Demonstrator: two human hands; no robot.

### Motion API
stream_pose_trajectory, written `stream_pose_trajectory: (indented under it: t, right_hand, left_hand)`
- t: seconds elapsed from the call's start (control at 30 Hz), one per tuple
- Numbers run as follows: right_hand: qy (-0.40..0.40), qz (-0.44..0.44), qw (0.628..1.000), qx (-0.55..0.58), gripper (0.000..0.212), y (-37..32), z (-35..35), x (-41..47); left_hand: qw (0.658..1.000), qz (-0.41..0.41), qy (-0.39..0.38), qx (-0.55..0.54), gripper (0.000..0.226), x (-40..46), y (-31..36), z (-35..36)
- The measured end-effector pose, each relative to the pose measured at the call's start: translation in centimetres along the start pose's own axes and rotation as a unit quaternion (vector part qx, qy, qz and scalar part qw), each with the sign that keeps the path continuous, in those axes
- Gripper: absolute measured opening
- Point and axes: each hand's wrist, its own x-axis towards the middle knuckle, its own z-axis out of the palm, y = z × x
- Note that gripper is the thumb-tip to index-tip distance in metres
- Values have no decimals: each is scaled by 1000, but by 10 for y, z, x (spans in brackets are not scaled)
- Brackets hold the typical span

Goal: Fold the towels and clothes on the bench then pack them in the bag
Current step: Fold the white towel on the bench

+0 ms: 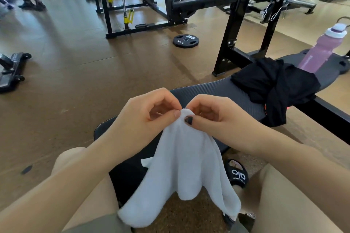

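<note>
1. Head view, taking the bench (217, 92) as landmark: long dark pad with a ribbed, grippy-looking surface, running from between the knees up toward the right.
2. Heaped on the bench's far half: black clothes (274, 85), thin and limp, crumpled with no clear edges. Probably light and slippery; best lifted by a hem or shoulder seam and shaken flat.
3. Hanging above the bench's near end: white towel (185, 157), soft looped terry, draping in loose scalloped folds down past the pad's front edge. Light, floppy, not fragile; holds no shape, so corners are the place to grip.
4. Standing at the bench's far end, beyond the clothes: pink bottle (320, 51) with white cap, rigid and smooth.
5. Over the bench's near end: left hand (144, 117) and right hand (214, 117), fingers curled tight, thumb and forefinger of each pinching the same top point of the towel, fingertips almost touching.
6. Likely step: finding two corners to spread for the first fold. No bag visible anywhere near the bench.
</note>
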Motion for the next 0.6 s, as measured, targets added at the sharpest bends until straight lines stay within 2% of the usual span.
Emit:
stream_pose_trajectory:
  t: [0.13,0.27,0.43,0.6]
  right_hand:
    - [49,-18,998,-17,8,-2,1,2]
    - [75,-23,996,-37,5,-1,0,3]
    - [57,-10,991,-119,8,-4,-1,6]
    - [52,-24,986,-154,6,-14,-12,9]
  left_hand:
    - [1000,16,5,0,10,1,2,3]
    - [999,26,-5,41,21,-8,-6,10]
    - [994,58,35,91,22,-12,-15,19]
    - [989,84,30,117,18,-11,-16,21]
